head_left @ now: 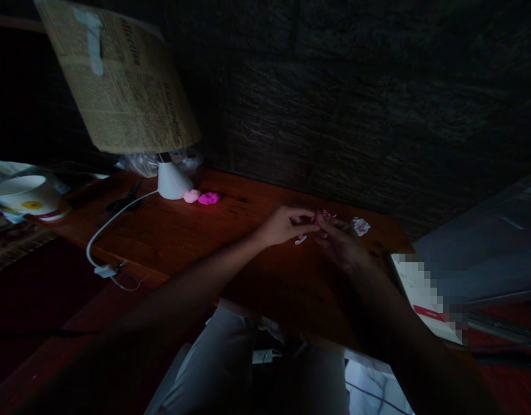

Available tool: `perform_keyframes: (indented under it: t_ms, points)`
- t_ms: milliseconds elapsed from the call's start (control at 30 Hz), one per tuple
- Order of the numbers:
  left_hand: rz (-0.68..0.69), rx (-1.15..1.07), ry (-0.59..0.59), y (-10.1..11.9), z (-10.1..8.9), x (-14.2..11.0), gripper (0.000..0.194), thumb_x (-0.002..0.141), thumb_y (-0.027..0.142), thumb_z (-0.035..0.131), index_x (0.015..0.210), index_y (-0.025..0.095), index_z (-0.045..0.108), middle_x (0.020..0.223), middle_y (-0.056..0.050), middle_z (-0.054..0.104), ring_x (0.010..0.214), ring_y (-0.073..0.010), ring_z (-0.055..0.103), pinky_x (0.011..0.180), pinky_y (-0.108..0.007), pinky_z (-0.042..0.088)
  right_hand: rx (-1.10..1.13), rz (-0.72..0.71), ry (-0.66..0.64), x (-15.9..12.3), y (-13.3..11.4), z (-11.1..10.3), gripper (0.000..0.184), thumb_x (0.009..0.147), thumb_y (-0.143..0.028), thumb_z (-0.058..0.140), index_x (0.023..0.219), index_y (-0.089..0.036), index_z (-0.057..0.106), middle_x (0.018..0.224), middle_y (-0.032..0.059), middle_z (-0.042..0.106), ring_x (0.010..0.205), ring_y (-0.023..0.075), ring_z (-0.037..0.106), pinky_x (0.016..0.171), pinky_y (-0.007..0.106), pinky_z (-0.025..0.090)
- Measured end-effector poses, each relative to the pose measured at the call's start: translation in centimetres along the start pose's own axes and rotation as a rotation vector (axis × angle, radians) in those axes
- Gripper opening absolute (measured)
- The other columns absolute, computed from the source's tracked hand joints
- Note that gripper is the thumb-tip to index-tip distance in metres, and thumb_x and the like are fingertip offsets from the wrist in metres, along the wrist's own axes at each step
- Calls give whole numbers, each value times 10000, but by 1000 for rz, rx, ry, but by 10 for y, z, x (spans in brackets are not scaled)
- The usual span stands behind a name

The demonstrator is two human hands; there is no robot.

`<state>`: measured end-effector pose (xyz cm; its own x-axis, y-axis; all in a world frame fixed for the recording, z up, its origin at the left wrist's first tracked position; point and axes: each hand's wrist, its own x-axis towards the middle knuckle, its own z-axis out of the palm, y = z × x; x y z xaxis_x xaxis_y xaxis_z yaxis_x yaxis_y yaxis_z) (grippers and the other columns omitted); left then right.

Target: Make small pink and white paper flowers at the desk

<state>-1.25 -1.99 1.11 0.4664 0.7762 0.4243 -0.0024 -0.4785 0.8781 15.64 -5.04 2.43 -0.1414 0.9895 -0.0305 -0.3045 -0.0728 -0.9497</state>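
Observation:
My left hand (283, 225) and my right hand (339, 241) meet over the middle of a red-brown wooden table (183, 230). Both pinch at a small pink piece (323, 215) between their fingertips; the light is dim and I cannot make out what it is. A little white scrap (300, 239) lies just under my left fingers. A crumpled white-pink lump (361, 226) rests on the table right of my right hand. Two pink lumps (203, 197) sit farther left near a lamp base.
A white lamp base (173, 180) with a newspaper shade (118, 80) stands at the back left, its cord (101, 236) trailing over the edge. Scissors (125, 199) lie beside it. A paper cup (25, 196) is far left, papers (423, 297) at right.

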Motion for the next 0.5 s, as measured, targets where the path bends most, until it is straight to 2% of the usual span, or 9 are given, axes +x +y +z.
perform_keyframes:
  t_ms: [67,233,367,500]
  points:
    - [-4,-12,19,-1,1,0,378,796,395,750,1045,111,741,665,-20,716,513,-87,618,504,-174,451,-6,-6,1,0,1,0,306,577,-449,919,667,-224,731,601,-47,565,545,74,428,531,243,369]
    - [18,-76,28,-5,1,2,379,800,440,738,1008,124,761,909,-83,769,520,-75,617,500,-194,474,6,19,67,1,1,-1,304,571,-433,923,693,-224,740,644,-44,624,528,62,441,517,230,376]
    - [1,-55,72,-4,0,2,350,825,407,718,1044,137,760,866,-71,772,508,-65,606,484,-176,451,58,64,77,1,1,0,288,592,-437,910,726,-235,754,757,-19,717,539,66,487,525,229,423]
    - [3,-45,83,-4,-2,3,350,860,396,675,1078,133,752,832,-70,769,493,-60,590,467,-166,436,74,86,41,0,-1,-1,302,591,-428,919,758,-228,765,812,-17,740,559,51,511,513,191,447]
